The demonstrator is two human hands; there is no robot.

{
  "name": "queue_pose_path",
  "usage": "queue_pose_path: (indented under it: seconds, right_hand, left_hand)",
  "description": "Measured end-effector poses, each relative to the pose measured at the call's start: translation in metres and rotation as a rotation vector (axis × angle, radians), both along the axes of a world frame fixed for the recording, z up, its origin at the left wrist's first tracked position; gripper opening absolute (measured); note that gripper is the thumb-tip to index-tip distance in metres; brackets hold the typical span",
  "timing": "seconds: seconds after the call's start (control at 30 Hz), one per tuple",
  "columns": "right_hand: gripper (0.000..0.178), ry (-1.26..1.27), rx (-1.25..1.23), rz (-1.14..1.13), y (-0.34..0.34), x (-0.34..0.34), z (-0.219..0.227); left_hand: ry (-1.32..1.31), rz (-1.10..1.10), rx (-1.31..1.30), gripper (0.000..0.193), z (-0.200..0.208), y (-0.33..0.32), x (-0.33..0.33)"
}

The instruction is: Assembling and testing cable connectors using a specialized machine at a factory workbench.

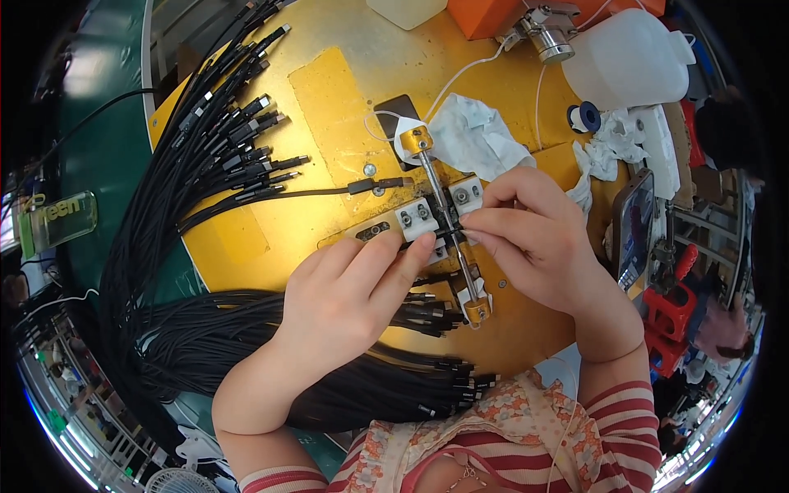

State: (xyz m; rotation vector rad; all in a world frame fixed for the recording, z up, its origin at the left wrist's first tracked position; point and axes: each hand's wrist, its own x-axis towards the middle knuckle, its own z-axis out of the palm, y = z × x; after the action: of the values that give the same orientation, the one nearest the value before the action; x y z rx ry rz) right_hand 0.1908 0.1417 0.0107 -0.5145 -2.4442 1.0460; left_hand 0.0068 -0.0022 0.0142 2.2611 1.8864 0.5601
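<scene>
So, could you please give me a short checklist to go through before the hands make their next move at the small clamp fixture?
1. Both hands at the fixture: ok. The left hand and right hand meet at the clamp fixture.
2. Fingertips clear of the metal rod: not ok, they pinch right beside it.
3. Cable end seated in the clamp: cannot tell, fingers hide it.
4. Supply within reach: ok. The cable bundle fans out at the left of the yellow table.
5. Cables near the body kept apart: ok. A second cable pile lies by the table's near edge.
</scene>
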Motion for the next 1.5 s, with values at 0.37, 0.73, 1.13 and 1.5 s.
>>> queue_pose_path:
  seconds: [0.37, 0.73, 1.13, 1.5]
  right_hand:
    - [0.022, 0.003, 0.163, 0.248, -0.011, 0.0, 0.009]
    - [0.024, 0.028, 0.157, 0.273, -0.001, 0.008, 0.02]
    - [0.028, 0.081, -0.066, 0.228, 0.003, 0.012, 0.024]
    - [0.026, 0.232, -0.116, 0.334, -0.011, 0.007, 0.007]
  left_hand:
    - [-0.026, 0.007, -0.063, 0.059, 0.002, 0.0, -0.002]
    - [-0.066, 0.031, -0.088, 0.058, 0.007, -0.002, -0.001]
    - [-0.394, -0.033, -0.142, 0.046, 0.03, -0.003, -0.012]
    - [-0.418, -0.181, -0.073, 0.035, 0.022, -0.006, -0.005]
